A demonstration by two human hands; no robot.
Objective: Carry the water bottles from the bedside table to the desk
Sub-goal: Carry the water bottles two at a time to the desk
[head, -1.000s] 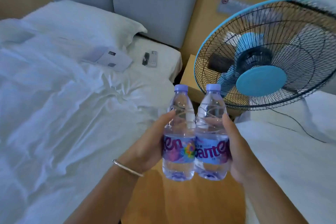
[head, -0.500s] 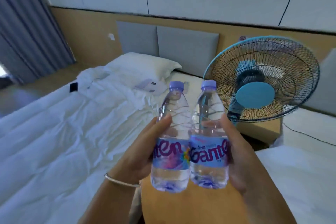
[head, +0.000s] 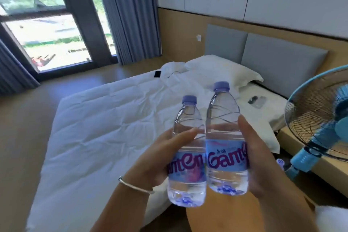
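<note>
two clear plastic water bottles w/ purple caps, left hand + right hand gripping one each; view swung from fan at 3 o'clock toward window, carry underway, no surface seen.

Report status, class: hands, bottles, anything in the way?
Left hand grips left bottle; right hand grips right bottle. Both upright, capped, side by side, held over the bed. Fan close on the right; desk not in view.

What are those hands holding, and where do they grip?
Each hand holds one water bottle at its labelled middle: left hand the left bottle, right hand the right bottle.
</note>
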